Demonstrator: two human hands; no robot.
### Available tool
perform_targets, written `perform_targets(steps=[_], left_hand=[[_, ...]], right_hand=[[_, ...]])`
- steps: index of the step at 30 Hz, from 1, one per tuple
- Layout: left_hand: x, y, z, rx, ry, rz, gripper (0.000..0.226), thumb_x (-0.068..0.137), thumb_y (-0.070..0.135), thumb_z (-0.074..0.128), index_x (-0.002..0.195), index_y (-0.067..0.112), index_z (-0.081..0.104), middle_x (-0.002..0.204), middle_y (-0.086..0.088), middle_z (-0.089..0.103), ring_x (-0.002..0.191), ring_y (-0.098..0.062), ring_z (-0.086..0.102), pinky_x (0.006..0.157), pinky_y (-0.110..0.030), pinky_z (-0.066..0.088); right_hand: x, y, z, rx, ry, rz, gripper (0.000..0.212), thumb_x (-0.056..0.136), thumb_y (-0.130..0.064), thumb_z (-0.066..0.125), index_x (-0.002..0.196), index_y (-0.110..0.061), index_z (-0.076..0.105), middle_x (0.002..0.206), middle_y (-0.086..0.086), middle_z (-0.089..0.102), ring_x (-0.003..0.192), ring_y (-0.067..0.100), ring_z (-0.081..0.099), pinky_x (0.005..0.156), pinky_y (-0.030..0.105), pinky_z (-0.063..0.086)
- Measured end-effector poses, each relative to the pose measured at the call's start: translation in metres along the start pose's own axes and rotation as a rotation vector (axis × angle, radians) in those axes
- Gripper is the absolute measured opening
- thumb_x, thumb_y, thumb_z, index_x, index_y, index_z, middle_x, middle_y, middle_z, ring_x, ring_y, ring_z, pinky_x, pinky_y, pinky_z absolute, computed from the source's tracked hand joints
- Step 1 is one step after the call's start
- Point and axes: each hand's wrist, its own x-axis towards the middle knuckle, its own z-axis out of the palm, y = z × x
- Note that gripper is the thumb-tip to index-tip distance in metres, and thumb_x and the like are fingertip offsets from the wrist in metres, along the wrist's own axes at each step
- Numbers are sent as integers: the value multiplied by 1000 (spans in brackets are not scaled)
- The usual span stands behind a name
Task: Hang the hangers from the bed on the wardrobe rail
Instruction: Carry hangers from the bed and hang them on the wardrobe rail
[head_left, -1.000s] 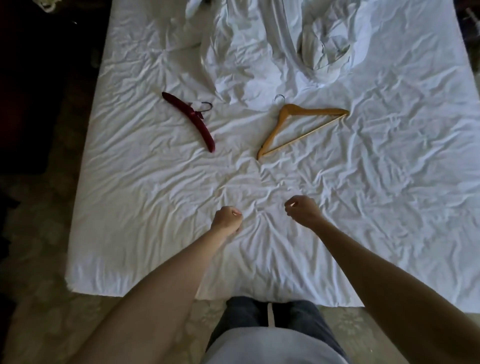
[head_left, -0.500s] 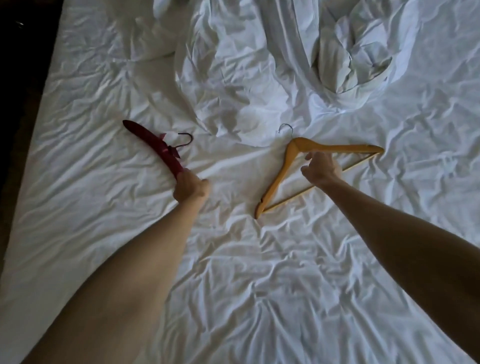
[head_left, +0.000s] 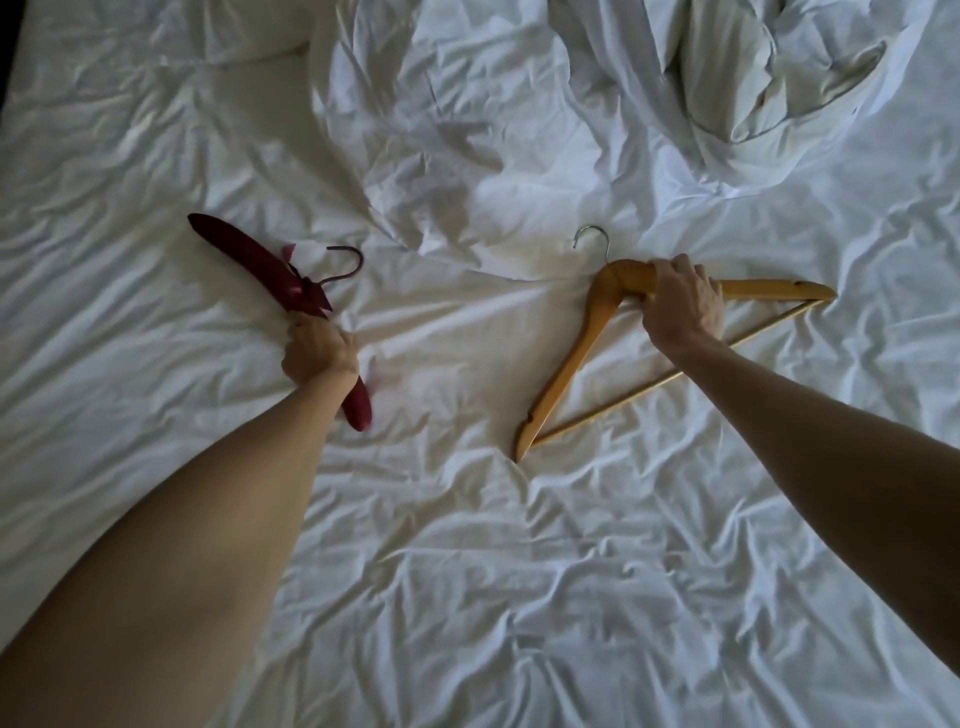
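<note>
Two hangers lie on the white bed sheet (head_left: 467, 571). On the left is a dark red padded hanger (head_left: 244, 254) with a bow and a dark hook. My left hand (head_left: 321, 353) grips its near arm, just below the bow. On the right is a wooden hanger (head_left: 566, 364) with a metal hook and a lower bar. My right hand (head_left: 683, 304) curls round its top, just right of the hook. Both hangers still touch the sheet. The wardrobe rail is not in view.
A crumpled white duvet (head_left: 519, 114) is heaped at the far side of the bed, close behind both hangers. A pillow (head_left: 234, 31) lies at the top left. The bed's dark left edge (head_left: 8, 47) shows at the frame corner.
Both hands reached from the near part of the bed out to the hangers and closed round them. The view has moved in closer over the bed.
</note>
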Motion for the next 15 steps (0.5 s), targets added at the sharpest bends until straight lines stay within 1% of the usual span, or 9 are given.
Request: perform_targets(steps=[3,5,6,8,10,12,14,15], left_hand=[[-19,-8,-11,-83,-70,9,64,97,25,65,143,-7,34,133,-25,58,119,-45,59,94,-51,50],[-42,-15,-22,-164,-133,1,64,92,28,71,138,-4,40,130,-24,61,116,-44,62,92,-49,52],[-56,-19,-28,-202,-159,-2,64,89,31,73,135,-2,42,127,-22,63,113,-43,64,90,-48,53],[-87,-26,-44,-278,-203,-11,62,85,35,75,130,2,47,121,-19,66,109,-41,66,87,-46,54],[-120,-34,-63,-356,-260,-30,58,83,38,74,125,4,50,115,-15,68,104,-39,68,84,-44,56],[-151,-44,-80,-446,-326,-66,55,79,40,72,120,8,54,110,-10,70,96,-34,70,84,-43,58],[-181,-54,-100,-541,-380,-94,51,77,40,71,116,11,57,103,-6,70,89,-29,69,81,-41,59],[-197,-59,-110,-591,-404,-94,49,79,38,72,116,10,58,100,-4,69,86,-26,68,78,-38,58]], right_hand=[[-27,3,-17,31,-23,12,38,90,-19,71,125,-9,61,119,15,60,113,36,56,94,46,41],[-55,6,-34,93,-46,68,39,88,-26,73,122,-9,63,118,15,60,113,37,55,94,46,43],[-71,7,-43,136,-48,98,38,87,-29,75,118,-10,65,115,15,60,110,38,57,90,45,44],[-106,7,-66,232,-62,159,34,82,-33,78,106,-10,70,103,12,62,96,36,62,76,39,46],[-142,1,-93,348,-86,215,27,77,-33,82,90,-12,71,86,8,65,79,30,63,64,32,43],[-179,-14,-121,439,-115,257,21,75,-32,81,70,-20,64,63,1,62,61,22,59,55,28,38],[-212,-36,-147,500,-148,278,32,78,-28,77,56,-21,54,49,-2,53,49,17,53,48,28,36],[-228,-48,-159,524,-177,282,33,80,-27,73,54,-19,55,48,0,55,46,17,54,45,29,40]])
